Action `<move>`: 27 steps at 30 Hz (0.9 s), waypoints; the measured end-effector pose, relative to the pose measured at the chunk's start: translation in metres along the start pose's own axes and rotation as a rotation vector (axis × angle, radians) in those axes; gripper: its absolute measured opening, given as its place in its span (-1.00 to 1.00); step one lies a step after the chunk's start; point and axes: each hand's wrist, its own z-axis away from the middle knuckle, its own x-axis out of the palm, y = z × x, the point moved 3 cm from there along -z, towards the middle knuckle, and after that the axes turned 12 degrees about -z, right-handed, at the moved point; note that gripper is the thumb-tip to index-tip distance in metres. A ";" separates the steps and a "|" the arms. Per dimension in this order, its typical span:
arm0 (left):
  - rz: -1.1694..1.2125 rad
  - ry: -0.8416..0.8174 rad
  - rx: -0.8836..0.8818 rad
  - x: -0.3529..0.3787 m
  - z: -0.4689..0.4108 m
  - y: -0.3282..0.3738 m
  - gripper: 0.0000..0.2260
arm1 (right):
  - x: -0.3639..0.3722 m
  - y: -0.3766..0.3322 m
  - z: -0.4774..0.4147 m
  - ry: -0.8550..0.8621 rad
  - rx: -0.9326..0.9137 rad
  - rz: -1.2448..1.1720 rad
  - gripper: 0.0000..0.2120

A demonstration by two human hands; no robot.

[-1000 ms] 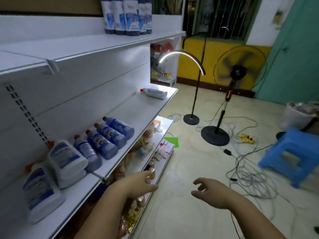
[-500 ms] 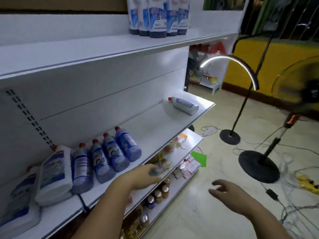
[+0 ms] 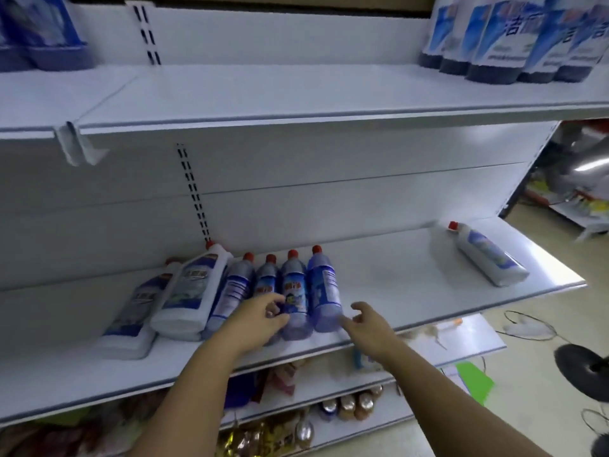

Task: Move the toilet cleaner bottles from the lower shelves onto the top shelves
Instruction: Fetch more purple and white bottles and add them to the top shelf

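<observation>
Your left hand (image 3: 260, 319) covers the lower ends of the middle blue bottles (image 3: 295, 288) in the lying row. Its fingers are too blurred to tell whether they grip one or only touch it, and contact between your right hand (image 3: 365, 324) and the outermost bottle (image 3: 324, 291) is just as unclear. On the top shelf (image 3: 263, 94), the right bottle group (image 3: 514, 37) and the smeared left bottle group (image 3: 39, 31) are cut off by the upper edge, caps out of view, while the goods on the lowest shelves (image 3: 280, 430) are too blurred to identify.
</observation>
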 end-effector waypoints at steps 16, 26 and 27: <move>-0.437 0.121 -0.108 0.022 -0.069 0.026 -0.58 | 0.014 0.008 -0.080 -0.088 0.127 -0.412 -0.60; 0.204 -0.136 -0.432 0.055 -0.069 0.056 -0.59 | -0.044 0.044 -0.045 -0.351 0.275 -1.184 -0.53; 0.390 -0.173 -0.463 0.056 -0.065 0.057 -0.60 | -0.051 0.047 -0.039 -0.385 0.263 -1.194 -0.53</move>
